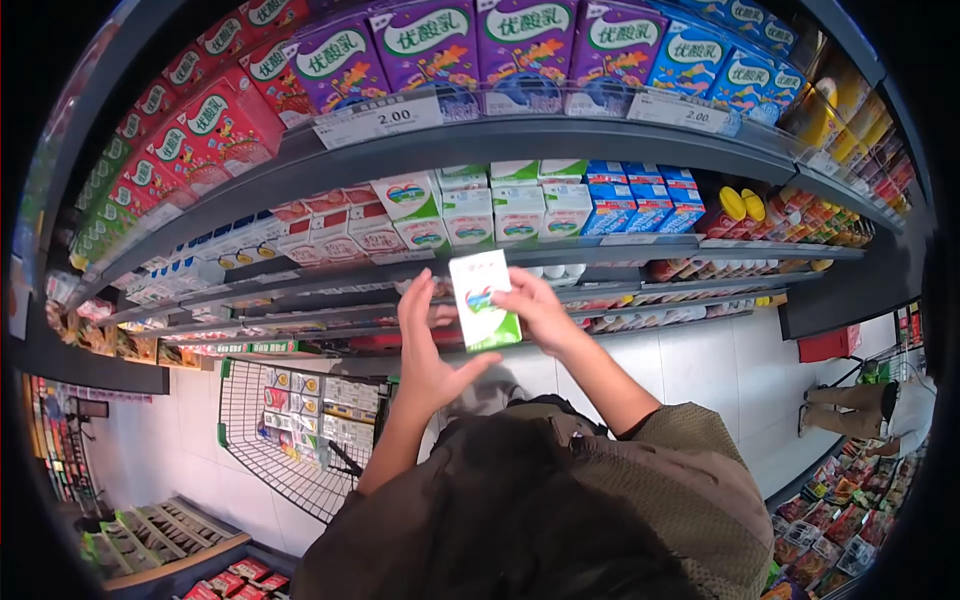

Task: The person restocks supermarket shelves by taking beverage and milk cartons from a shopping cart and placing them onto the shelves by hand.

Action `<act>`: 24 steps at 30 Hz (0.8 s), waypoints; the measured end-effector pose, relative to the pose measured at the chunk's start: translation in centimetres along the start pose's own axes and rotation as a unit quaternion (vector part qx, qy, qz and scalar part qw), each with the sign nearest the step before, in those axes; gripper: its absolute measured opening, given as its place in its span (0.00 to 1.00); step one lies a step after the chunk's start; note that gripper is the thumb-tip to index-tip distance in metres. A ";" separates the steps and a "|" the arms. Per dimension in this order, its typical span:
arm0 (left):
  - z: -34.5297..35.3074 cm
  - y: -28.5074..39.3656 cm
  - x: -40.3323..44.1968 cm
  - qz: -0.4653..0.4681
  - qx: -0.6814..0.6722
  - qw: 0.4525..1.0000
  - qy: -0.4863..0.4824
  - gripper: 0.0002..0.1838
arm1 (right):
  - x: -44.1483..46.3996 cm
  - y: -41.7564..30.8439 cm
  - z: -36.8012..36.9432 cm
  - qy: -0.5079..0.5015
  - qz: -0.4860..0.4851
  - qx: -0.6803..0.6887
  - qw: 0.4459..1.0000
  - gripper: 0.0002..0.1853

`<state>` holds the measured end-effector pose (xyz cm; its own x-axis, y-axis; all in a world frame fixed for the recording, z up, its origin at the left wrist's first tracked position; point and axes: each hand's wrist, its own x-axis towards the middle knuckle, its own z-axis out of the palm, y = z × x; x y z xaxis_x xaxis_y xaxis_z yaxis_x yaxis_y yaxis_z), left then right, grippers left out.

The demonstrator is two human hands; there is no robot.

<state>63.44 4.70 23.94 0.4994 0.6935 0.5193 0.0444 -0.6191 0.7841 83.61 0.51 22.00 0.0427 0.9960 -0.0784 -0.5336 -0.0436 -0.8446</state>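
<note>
A white and green drink carton [487, 325] with a multicoloured heart on its front is held upright, slightly tilted, before the shelves. My right hand [537, 312] grips it from the right side, fingers over the front. To its left, my left hand [425, 355] is open, thumb and fingers spread around the carton's left edge; whether a fingertip touches it I cannot tell. Similar white and green cartons [468, 217] stand on the shelf just beyond. Beside them are blue and red boxes [645, 208] on the right and white and red cartons [330, 235] on the left.
Purple cartons [425, 50] line the upper shelf, above price tags [378, 121]. A wire shopping cart [290, 470] with several packs of cartons stands at my left. At the far right another person [855, 410] stands near packaged goods [835, 525].
</note>
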 end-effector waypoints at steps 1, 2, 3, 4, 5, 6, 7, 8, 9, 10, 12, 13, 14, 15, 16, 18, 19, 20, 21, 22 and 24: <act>0.5 0.6 0.3 -0.007 0.008 1.000 0.005 0.63 | -0.3 -0.5 -0.4 0.009 -0.005 0.016 1.000 0.16; 1.0 1.4 0.7 -0.012 0.016 1.000 0.010 0.61 | -0.5 -1.0 -0.8 0.017 -0.012 0.031 0.999 0.17; 1.3 2.2 1.1 -0.021 0.034 0.999 0.003 0.59 | -0.6 -1.4 -1.2 0.012 -0.023 0.034 0.999 0.19; 1.6 3.1 1.5 -0.030 0.054 0.998 -0.003 0.57 | -0.8 -1.7 -1.5 0.007 -0.033 0.032 0.999 0.19; 2.0 3.8 1.8 -0.040 0.074 0.996 -0.008 0.55 | -0.9 -2.0 -1.6 0.000 -0.043 0.029 0.999 0.19; 2.4 4.4 2.2 -0.044 0.081 0.996 -0.010 0.54 | -1.0 -2.1 -1.9 -0.007 -0.052 0.026 0.998 0.19; 2.8 4.9 2.6 -0.050 0.088 0.995 -0.011 0.52 | -1.0 -2.1 -2.2 -0.013 -0.051 0.014 0.999 0.20; 3.0 5.2 2.8 -0.055 0.095 0.994 -0.012 0.51 | -1.0 -2.0 -2.3 -0.018 -0.061 0.015 0.998 0.21; 3.2 5.2 3.1 -0.046 0.122 0.991 -0.012 0.50 | -0.9 -1.9 -2.4 -0.024 -0.073 0.015 0.997 0.21; 3.3 5.2 3.4 -0.037 0.149 0.988 -0.011 0.50 | -0.8 -1.9 -2.5 -0.029 -0.086 0.016 0.996 0.22; 3.7 5.2 3.5 -0.041 0.166 0.985 -0.006 0.50 | -0.7 -2.0 -2.9 -0.051 -0.106 0.000 0.993 0.25; 4.0 5.0 3.4 -0.055 0.156 0.986 -0.002 0.49 | -0.6 -2.0 -3.1 -0.062 -0.115 -0.008 0.991 0.26; 4.3 4.9 3.2 -0.070 0.146 0.987 0.004 0.49 | -0.5 -2.2 -3.1 -0.061 -0.110 -0.038 0.991 0.26; 4.6 4.6 3.1 -0.081 0.133 0.988 0.014 0.49 | -0.5 -2.7 -3.0 -0.059 -0.106 -0.068 0.990 0.26; 4.9 4.4 3.1 -0.091 0.119 0.988 0.023 0.49 | -0.5 -3.1 -2.8 -0.057 -0.102 -0.097 0.988 0.27; 5.0 4.0 3.1 -0.106 0.101 0.988 0.040 0.50 | -0.8 -4.4 -1.6 -0.038 -0.114 -0.208 0.971 0.27; 5.1 3.8 3.2 -0.111 0.095 0.988 0.049 0.51 | -1.0 -4.9 -1.0 -0.026 -0.120 -0.263 0.957 0.27; 5.2 3.6 3.4 -0.115 0.088 0.988 0.056 0.51 | -0.9 -5.3 -0.7 -0.022 -0.159 -0.298 0.941 0.27; 5.5 3.4 3.7 -0.118 0.043 0.990 0.071 0.53 | -0.7 -5.7 -0.5 -0.016 -0.197 -0.333 0.922 0.27; 5.8 2.9 3.9 -0.083 0.064 0.991 0.089 0.54 | -0.5 -6.1 -0.2 -0.011 -0.235 -0.365 0.901 0.28; 6.2 2.1 4.3 -0.013 0.106 0.986 0.126 0.54 | -0.1 -7.4 0.6 -0.002 -0.323 -0.407 0.854 0.29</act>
<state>71.06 4.11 25.77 0.2661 0.7631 0.5889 0.2476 -0.6446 0.7233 87.03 0.80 28.57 0.1032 0.8328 0.5439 0.3646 0.4771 -0.7996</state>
